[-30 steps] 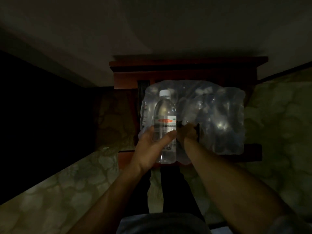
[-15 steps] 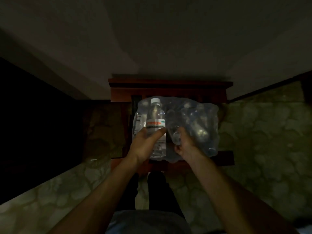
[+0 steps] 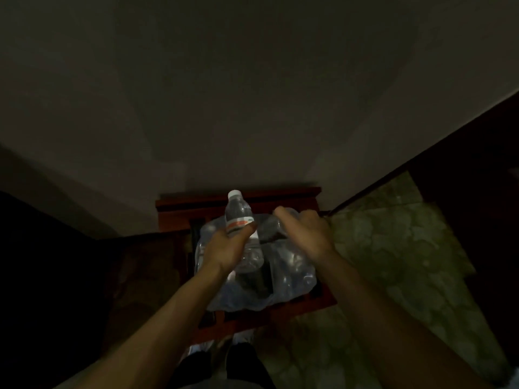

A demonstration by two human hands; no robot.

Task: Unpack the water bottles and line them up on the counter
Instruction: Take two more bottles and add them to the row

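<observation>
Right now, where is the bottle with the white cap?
In the head view the water bottle sits left of centre, gripped by the left hand, raised above the plastic-wrapped pack on the red wooden stand.

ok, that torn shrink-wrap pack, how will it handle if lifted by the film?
The shrink-wrap pack is probably floppy: its film looks loose and crumpled. Likely heavy, with bottles apparently inside. The right hand grips the film, which may tear further.

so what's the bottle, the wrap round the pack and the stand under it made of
Bottle: clear glossy plastic by its see-through body, with a white cap.
Wrap: thin shiny plastic film, crinkled and translucent.
Stand: probably reddish-brown varnished wood; dim light leaves this uncertain.
</observation>
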